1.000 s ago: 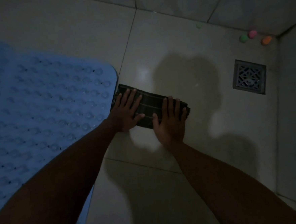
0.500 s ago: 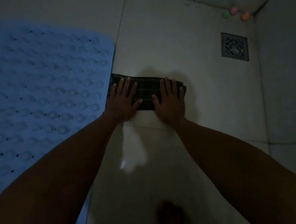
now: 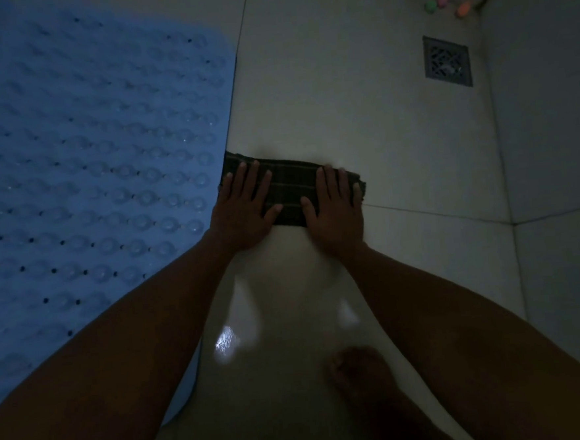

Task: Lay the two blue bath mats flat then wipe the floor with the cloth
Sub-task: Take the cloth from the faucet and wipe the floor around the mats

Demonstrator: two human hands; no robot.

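Both palms flat on cloth, dim tiled floor (image 3: 360,112).
I see the blue bath mat (image 3: 88,148) lying flat; beside its right edge, the folded dark plaid cloth (image 3: 288,189), pressed by left hand (image 3: 243,209) and right hand (image 3: 336,209), fingers straight.
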